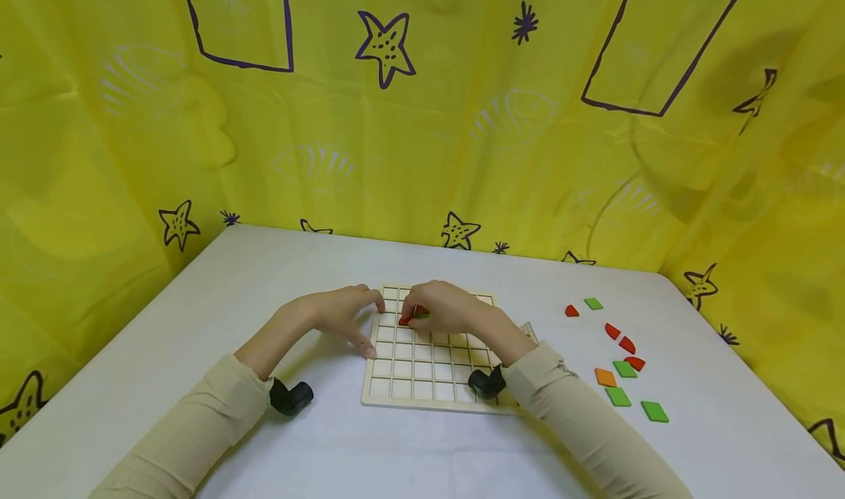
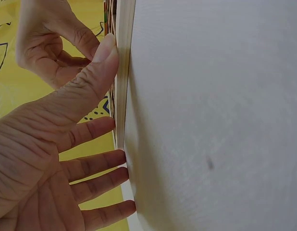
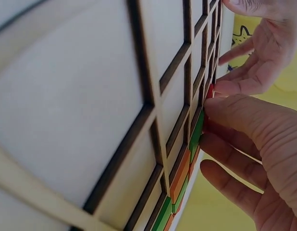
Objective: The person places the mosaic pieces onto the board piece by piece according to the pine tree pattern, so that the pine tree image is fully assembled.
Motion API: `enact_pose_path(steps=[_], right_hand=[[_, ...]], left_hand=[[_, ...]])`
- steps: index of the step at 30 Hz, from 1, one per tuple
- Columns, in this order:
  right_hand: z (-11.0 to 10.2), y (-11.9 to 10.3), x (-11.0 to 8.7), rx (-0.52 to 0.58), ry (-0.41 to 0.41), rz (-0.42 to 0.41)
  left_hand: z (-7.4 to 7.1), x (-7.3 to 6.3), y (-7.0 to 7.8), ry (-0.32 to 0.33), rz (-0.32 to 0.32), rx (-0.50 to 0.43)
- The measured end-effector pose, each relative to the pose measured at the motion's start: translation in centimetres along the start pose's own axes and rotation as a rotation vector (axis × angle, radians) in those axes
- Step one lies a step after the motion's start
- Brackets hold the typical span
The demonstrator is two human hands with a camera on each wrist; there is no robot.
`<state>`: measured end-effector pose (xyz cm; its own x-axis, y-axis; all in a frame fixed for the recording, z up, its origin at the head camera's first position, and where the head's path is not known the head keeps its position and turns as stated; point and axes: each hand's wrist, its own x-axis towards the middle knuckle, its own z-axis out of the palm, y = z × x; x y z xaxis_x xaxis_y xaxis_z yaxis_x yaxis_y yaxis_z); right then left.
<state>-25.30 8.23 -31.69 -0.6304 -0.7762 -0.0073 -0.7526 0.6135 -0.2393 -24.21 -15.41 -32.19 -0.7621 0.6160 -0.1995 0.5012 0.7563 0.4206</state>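
Observation:
A pale wooden grid board (image 1: 422,405) lies flat on the white table. My right hand (image 1: 445,308) is over the board's far left part and pinches a small red tile (image 1: 404,321) between thumb and fingers, right at the grid. Against the board's left edge rests my left hand (image 1: 337,317), its thumb and fingers spread and its tips touching the frame. In the right wrist view, a green tile (image 3: 196,132) and an orange tile (image 3: 179,177) sit in cells along the board's far side, beside the pinched one. My right hand hides most of those tiles in the head view.
Loose tiles lie to the right: several red rounded wedges (image 1: 571,311), several green squares (image 1: 655,412) and an orange square (image 1: 604,377). A small patterned piece (image 1: 529,331) shows beside the board, partly behind the right forearm. A yellow curtain (image 1: 436,154) surrounds the table's back and sides.

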Motion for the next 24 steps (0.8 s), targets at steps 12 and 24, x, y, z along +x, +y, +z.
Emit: enact_pose_path(steps=[12, 24], right_hand=[[0.5, -0.1, -0.2, 0.021, 0.028, -0.069], [-0.6, 0.0, -3.0, -0.001, 0.087, -0.054]], left_hand=[[0.1, -0.1, -0.1, 0.001, -0.001, -0.001], [0.0, -0.1, 0.2, 0.007, 0.008, 0.017]])
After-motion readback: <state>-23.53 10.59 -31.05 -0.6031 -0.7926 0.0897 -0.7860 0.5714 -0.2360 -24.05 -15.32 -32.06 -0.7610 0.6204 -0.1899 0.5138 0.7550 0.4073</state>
